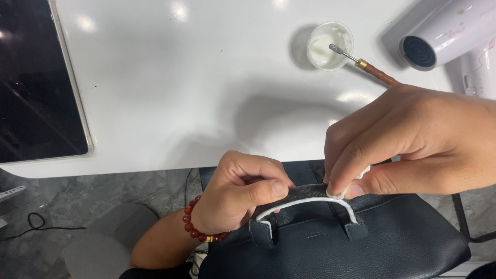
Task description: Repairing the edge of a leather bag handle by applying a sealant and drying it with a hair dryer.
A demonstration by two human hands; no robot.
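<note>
The dark bag (361,248) runs off the bottom edge, so its lower body is unseen; the left hand (240,199) covers part of the bag's handle (310,199); the right hand (413,144) hides most of the white wad (342,195) it pinches and the wooden tool's (374,71) far end; the hair dryer (454,31) and the dark panel (36,77) are cropped by the frame.

left hand (243,191): fist, thumb pressed | right hand (408,142): pinching, fingertips seemingly closed
</note>
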